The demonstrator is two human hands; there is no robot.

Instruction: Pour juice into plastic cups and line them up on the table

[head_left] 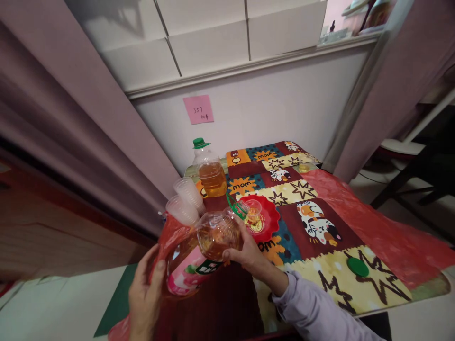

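Against a white wall, the surface is being covered by red plastic film and a patchwork-print mat on which "WOW" is being repeated. A large clear plastic bottle with a pink label is being held tilted above it, its upper body being gripped by the wrapped fingers and thumb of the right hand. The left hand is being held half-curled beside the base; whether contact is being made cannot be told. White characters on the label's dark green patch are being partly covered. The mouth is being directed towards a red scalloped plate, where a small clear plastic cup is being supported. Pouring is judged to be the step being performed; a steady tilt is being called for, with the cup's level being monitored. On a pink paper note, handwritten "357" is being displayed above smaller characters. A round green plastic cap is being supported on the mat.
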